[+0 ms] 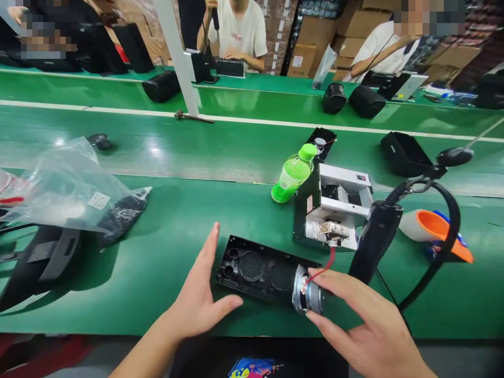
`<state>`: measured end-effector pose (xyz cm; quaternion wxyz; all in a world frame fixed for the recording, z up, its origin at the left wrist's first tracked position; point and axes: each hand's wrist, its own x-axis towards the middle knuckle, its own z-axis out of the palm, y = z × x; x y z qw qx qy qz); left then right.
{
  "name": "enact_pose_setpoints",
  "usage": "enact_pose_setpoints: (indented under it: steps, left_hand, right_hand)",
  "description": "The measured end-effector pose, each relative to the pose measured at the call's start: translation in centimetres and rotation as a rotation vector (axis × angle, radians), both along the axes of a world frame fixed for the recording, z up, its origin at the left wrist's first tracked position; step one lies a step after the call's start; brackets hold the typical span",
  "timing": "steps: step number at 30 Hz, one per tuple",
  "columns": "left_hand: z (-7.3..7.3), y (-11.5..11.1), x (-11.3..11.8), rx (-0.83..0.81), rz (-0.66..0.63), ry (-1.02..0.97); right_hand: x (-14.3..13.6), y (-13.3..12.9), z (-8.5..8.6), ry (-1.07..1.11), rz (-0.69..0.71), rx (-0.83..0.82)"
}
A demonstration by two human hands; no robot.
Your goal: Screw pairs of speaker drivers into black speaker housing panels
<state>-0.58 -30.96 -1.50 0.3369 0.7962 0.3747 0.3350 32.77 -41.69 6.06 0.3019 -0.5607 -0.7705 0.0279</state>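
A black plastic panel (263, 268) with two round mesh grilles lies on the green bench. Between the thumb and fingers of my right hand (366, 320) is a round metal speaker driver (309, 291), tilted on its side over the panel's right end, with a red wire attached. My left hand (200, 294) is beside the panel's left end, thumb and fingers spread, holding nothing. Behind the panel stands a black and silver machine (338, 207), partly overlapped by a black handle-like tool (376, 239).
A green bottle (293, 176) stands left of the machine. Plastic bags (74, 194) and a black casing (43, 257) lie at left. An orange and white tape roll (429, 226) is at right. Across the green line (177, 142), people sit among black speakers.
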Motion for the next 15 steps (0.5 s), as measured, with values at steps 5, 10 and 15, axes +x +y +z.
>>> enact_pose_setpoints:
  steps: [5, 10, 15]
  left_hand:
    - [-1.7, -0.3, 1.6, -0.014, -0.01, -0.004]
    - [-2.4, -1.0, 2.1, 0.019, -0.01, -0.048]
    - [-2.3, -0.6, 1.9, 0.026, -0.012, -0.053]
  right_hand:
    - [-0.1, 2.4, -0.3, -0.148, 0.153, -0.105]
    - [0.1, 3.4, -0.8, -0.312, 0.238, -0.241]
    - [0.6, 3.8, -1.7, -0.385, 0.262, -0.3]
